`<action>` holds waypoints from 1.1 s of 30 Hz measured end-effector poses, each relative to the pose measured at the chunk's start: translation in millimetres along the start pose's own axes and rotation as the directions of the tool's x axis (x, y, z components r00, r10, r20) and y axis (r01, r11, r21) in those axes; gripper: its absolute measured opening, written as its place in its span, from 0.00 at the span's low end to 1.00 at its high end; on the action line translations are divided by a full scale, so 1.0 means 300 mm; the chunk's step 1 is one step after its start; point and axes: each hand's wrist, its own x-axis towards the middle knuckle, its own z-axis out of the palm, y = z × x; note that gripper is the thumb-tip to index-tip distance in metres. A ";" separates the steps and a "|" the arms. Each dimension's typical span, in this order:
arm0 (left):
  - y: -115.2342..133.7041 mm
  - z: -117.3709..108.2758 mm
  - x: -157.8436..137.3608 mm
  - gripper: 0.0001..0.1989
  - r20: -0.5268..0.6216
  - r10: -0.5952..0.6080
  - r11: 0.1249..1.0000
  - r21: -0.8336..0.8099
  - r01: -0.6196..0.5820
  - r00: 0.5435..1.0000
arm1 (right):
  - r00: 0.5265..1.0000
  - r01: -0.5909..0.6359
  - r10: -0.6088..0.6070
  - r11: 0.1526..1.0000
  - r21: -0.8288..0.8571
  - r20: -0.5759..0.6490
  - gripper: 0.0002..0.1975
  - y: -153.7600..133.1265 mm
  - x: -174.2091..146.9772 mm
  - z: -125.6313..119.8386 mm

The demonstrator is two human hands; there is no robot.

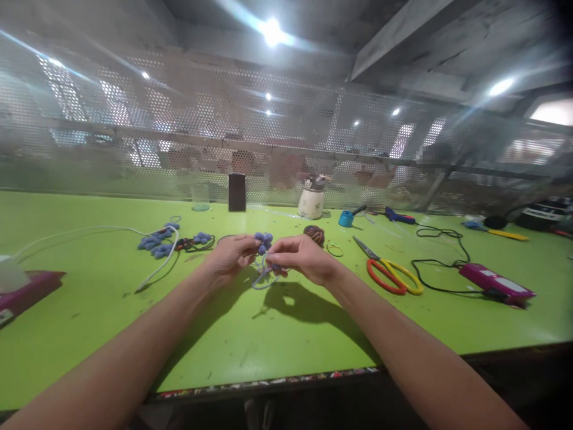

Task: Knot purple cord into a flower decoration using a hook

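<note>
My left hand (pixel 233 257) pinches a small purple-blue knotted cord piece (pixel 264 240) with bumpy, flower-like lobes, held just above the green table. Close beside it, my right hand (pixel 299 258) has its fingers pressed together on the loose cord (pixel 262 285) that hangs in a loop from the piece. The exact grip of the right fingertips is partly hidden. Several finished-looking purple-blue knotted pieces (pixel 156 242) lie to the left of my hands, near a dark cord bundle. A ball of brown cord (pixel 314 235) rests behind my right hand.
Scissors (pixel 388 272) with red and yellow handles lie right of my arm. Further right are a magenta power strip (pixel 496 283) and its black cable. A white cable (pixel 98 228) crosses the left side. A phone (pixel 237 193), a bottle (pixel 311 200) and a glue gun (pixel 400 216) are at the back.
</note>
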 end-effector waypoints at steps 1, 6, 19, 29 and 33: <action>0.001 0.004 -0.002 0.05 -0.005 0.002 1.000 0.014 -0.001 1.000 | 0.999 0.008 -0.008 1.000 -0.016 -0.048 0.11 0.004 0.007 -0.006; 0.001 0.014 -0.007 0.05 0.004 -0.029 0.998 0.052 0.029 1.000 | 0.960 -0.017 -0.026 0.989 -0.150 -0.278 0.12 0.022 0.033 -0.014; -0.014 0.001 -0.011 0.02 0.149 -0.081 0.994 0.084 0.069 0.986 | 0.886 -0.143 -0.125 0.843 -0.519 -0.447 0.12 0.046 0.047 -0.013; -0.007 0.011 -0.023 0.03 0.177 -0.087 0.994 0.087 0.073 0.980 | 0.861 -0.181 -0.093 0.863 -0.471 -0.501 0.13 0.039 0.047 -0.010; -0.015 0.007 -0.014 0.03 0.129 -0.073 0.995 0.073 0.064 0.989 | 0.864 -0.154 -0.102 0.879 -0.451 -0.494 0.14 0.030 0.045 0.000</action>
